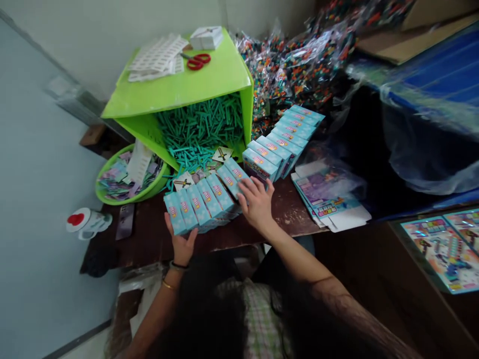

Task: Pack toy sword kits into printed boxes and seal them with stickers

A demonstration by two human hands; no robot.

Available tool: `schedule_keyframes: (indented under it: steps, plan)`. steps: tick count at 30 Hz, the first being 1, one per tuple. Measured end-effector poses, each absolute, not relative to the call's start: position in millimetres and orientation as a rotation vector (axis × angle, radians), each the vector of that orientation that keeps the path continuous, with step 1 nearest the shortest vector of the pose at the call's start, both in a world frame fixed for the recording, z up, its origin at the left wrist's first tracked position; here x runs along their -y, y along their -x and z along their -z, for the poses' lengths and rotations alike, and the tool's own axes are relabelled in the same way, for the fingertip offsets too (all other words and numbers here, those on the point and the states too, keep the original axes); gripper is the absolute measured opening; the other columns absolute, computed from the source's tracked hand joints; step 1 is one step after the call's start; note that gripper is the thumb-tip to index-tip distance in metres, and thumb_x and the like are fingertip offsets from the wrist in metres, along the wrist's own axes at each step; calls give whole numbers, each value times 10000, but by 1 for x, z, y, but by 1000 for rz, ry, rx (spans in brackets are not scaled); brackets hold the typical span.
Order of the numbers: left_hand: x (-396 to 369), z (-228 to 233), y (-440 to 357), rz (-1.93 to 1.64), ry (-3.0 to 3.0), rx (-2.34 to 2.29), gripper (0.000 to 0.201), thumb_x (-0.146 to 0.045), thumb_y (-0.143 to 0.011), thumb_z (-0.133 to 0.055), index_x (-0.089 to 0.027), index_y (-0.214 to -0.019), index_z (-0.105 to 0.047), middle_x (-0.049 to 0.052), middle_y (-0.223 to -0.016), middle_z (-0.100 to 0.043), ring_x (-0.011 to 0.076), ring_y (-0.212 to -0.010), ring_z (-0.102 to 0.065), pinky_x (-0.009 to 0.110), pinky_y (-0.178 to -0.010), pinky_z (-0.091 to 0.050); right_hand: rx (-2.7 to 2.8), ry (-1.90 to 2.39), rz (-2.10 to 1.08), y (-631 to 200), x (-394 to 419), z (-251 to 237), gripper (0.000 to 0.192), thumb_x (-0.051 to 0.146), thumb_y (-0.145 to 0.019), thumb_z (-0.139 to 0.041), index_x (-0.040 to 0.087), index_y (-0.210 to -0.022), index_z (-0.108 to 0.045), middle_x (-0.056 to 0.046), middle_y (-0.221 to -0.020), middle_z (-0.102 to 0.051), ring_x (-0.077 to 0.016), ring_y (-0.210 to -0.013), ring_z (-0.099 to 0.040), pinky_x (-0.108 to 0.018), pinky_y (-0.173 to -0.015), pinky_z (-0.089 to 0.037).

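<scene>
A leaning row of small light-blue cardboard boxes (202, 204) lies on the dark table in front of me. At its left end, my left hand (182, 244) grips the outermost boxes, with the thumb on the near side and the fingers along the left side. My right hand (257, 202) holds the right end of the row, its fingers bent over the last box. Farther right stands a second row of matching light-blue boxes (277, 144), untouched. Two small cards with a sword picture (183, 181) lie behind the nearer row.
A green bin (187, 94) on its side spills teal plastic sticks (202, 124); red scissors (198, 61) lie on top. To the left are a green basket (130, 199), a phone (124, 221) and a mug (90, 223). Flat cartons (329, 199) and bagged colourful pieces (288, 65) are right.
</scene>
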State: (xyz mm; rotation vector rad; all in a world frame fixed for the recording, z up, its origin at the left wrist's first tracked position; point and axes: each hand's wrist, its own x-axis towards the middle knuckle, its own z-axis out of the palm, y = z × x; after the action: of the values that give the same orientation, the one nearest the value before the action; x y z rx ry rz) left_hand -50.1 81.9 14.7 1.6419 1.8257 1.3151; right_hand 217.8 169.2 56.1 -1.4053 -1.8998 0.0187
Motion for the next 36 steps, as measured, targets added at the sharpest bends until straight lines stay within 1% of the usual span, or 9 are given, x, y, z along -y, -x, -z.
schedule_keyframes:
  steps: [2,5,8,12,14,17,22,30,36]
  plan:
    - [-85,-18,46,-1316,-1638,-1844,1056,-617,-922,-647,-238,-1675,-12,219,-1714,-244,323,-1563,-366,470,-1279,-312,1865,1466,-31,-229,-181,-61,323,329,-1062,-489,278,-1281,-721,-49,-1344,-723,-295,-1299,-559,-556,-1183,-228]
    - [-88,-21,36,-1305,-1799,-1898,986,-627,-911,-655,-247,-1664,-144,207,-1725,-200,351,-1606,-255,523,-1299,-255,1841,1504,-53,-247,-197,-67,332,309,-1073,-461,274,-1237,-748,-41,-1299,-747,-288,-1216,-574,-525,-1103,-286]
    - [-91,-31,35,-1295,-2046,-1862,857,-679,-974,-493,-250,-1658,-205,197,-1739,-150,362,-1628,-169,572,-1304,-213,1845,1501,-60,-254,-204,-72,323,304,-1076,-463,267,-1144,-776,-35,-1243,-771,-282,-1130,-585,-496,-1022,-314]
    - [-114,-68,43,-1327,-2272,-1738,695,-653,-1038,-304,-290,-1631,-311,141,-1736,-217,342,-1616,-219,589,-1299,-227,1866,1494,-53,-251,-204,-75,288,306,-1061,-506,262,-1087,-790,-33,-1205,-783,-281,-1075,-582,-486,-979,-312]
    - [-140,-93,39,-1209,-2401,-1619,661,-650,-1037,-326,-312,-1603,-372,107,-1719,-290,337,-1600,-262,587,-1299,-243,1876,1489,-50,-248,-203,-75,292,310,-1060,-507,263,-1084,-795,-36,-1201,-783,-281,-1073,-577,-491,-984,-305]
    - [-190,-120,11,-757,-2574,-1385,672,-672,-1025,-343,-308,-1584,-425,75,-1710,-343,339,-1623,-190,597,-1308,-207,1889,1489,-50,-246,-201,-76,309,316,-1061,-496,262,-1098,-798,-49,-1209,-777,-287,-1080,-568,-498,-994,-300]
    - [-243,-120,-41,-122,-2633,-1106,659,-613,-1041,-382,-266,-1600,-413,74,-1708,-360,312,-1617,-229,584,-1322,-137,1890,1516,-6,-252,-202,-77,315,298,-1057,-485,271,-1126,-792,-50,-1218,-776,-294,-1091,-561,-509,-1009,-289]
    - [-241,-119,-31,-118,-2596,-1106,569,-544,-1044,-422,-269,-1533,-516,68,-1682,-411,296,-1589,-306,589,-1315,-174,1961,1655,97,-259,-203,-86,241,311,-1026,-556,310,-1084,-789,-36,-1199,-765,-328,-1205,-514,-542,-1084,-226]
    - [-239,-119,-27,-205,-2613,-1089,541,-509,-1008,-530,-239,-1473,-588,110,-1631,-481,328,-1535,-393,608,-1287,-255,1965,1678,124,-257,-211,-95,211,278,-986,-579,269,-919,-779,-73,-1160,-740,-349,-1193,-501,-594,-1091,-273]
